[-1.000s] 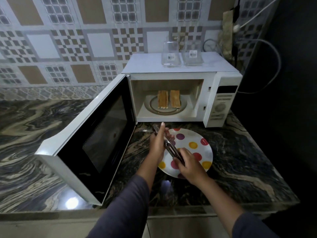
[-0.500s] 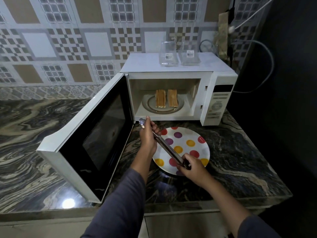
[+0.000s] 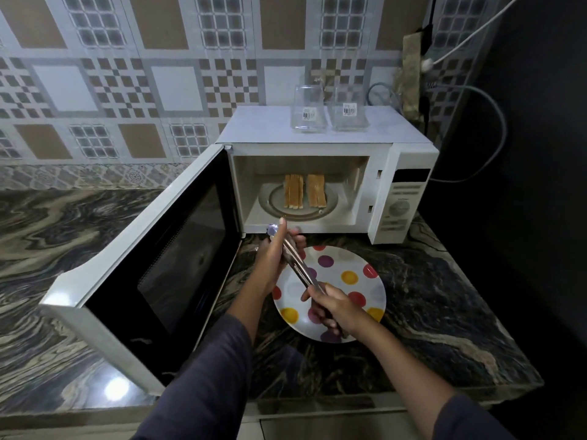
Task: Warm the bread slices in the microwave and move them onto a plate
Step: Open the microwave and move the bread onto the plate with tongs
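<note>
The white microwave (image 3: 320,144) stands open, its door (image 3: 152,268) swung out to the left. Bread slices (image 3: 305,190) lie in two groups on the glass turntable (image 3: 330,198) inside. A white plate (image 3: 365,281) with coloured dots sits on the counter just in front of the microwave. Metal tongs (image 3: 295,262) stretch over the plate's left part. My left hand (image 3: 274,252) grips the tongs near their far end, close to the microwave's sill. My right hand (image 3: 336,308) holds the near end above the plate.
Two clear glass containers (image 3: 327,108) stand on top of the microwave. Cables (image 3: 495,122) hang along the dark wall at right. The marbled stone counter (image 3: 444,300) runs left behind the door and ends at a front edge near me.
The tongs turned from pointing straight ahead to angling up-left. My left hand slid toward the microwave sill, and my right hand took a fuller grip on the near end.
</note>
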